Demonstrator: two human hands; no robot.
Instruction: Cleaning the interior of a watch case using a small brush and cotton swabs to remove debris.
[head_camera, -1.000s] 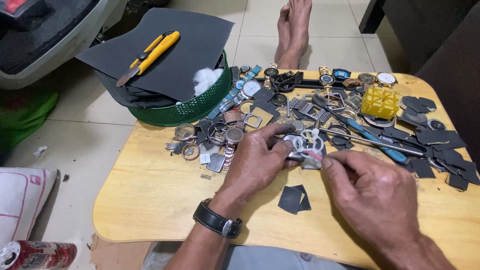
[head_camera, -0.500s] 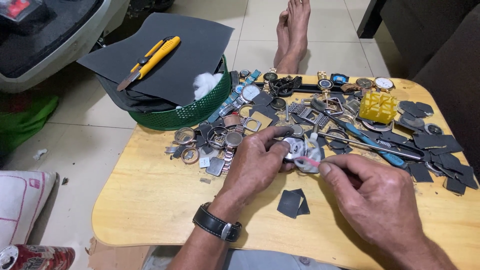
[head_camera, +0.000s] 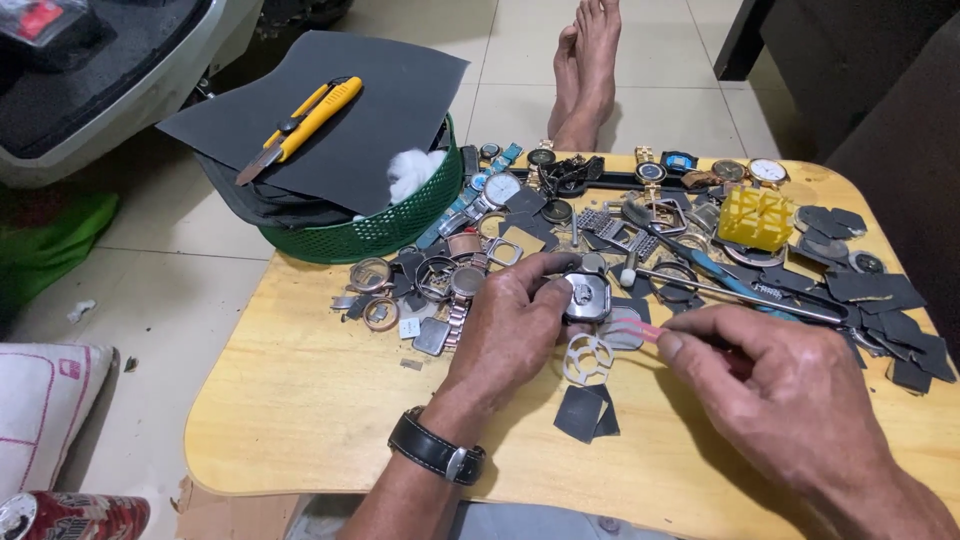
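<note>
So the watch case (head_camera: 586, 296) sits dead center of the table (head_camera: 300, 400), pinched between the thumb and fingertips of the left hand (head_camera: 510, 325), which has a black wristwatch (head_camera: 437, 452) on the wrist. At about 4 o'clock from the case the right hand (head_camera: 790, 400) is gripping pink tweezers (head_camera: 630, 328), tips aimed at the case's lower edge. Just below, at 6 o'clock, a white ring part (head_camera: 587, 358) lies on the wood, with dark sandpaper scraps (head_camera: 585, 412) further down. From 9 round to 3 o'clock it's a big mess of watch parts (head_camera: 450, 275), with a yellow plastic block (head_camera: 756, 217) at 2. At 10 o'clock a green basket (head_camera: 370, 235) holds a dark sheet (head_camera: 390, 110) with a yellow cutter (head_camera: 300, 125) on top. Somebody's bare feet (head_camera: 590, 60) are at 12.
</note>
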